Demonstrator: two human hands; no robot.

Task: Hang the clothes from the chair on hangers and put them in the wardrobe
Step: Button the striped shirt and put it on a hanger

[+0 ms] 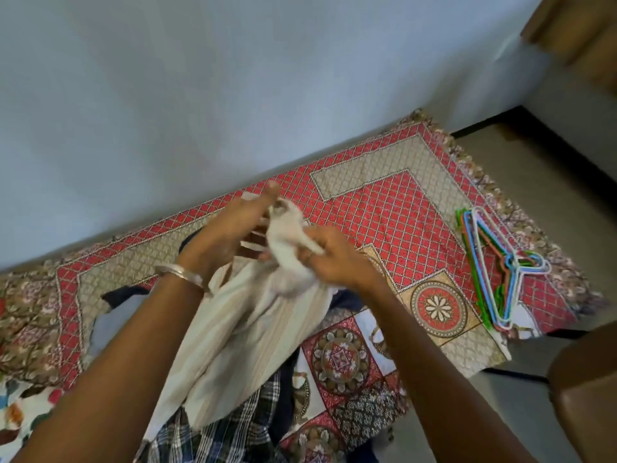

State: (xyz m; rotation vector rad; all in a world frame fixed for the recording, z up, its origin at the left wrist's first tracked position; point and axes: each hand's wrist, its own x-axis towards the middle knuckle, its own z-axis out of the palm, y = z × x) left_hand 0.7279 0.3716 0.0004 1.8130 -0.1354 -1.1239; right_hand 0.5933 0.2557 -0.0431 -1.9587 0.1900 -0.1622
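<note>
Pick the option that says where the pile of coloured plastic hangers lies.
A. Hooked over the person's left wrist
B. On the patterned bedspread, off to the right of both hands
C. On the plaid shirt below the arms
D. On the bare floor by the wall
B: the coloured plastic hangers lie stacked on the patterned bedspread, well right of the right hand and left hand, which grip the cream striped shirt.

surface: patterned bedspread | on it: coloured hangers, plaid garment, dark clothes
</note>
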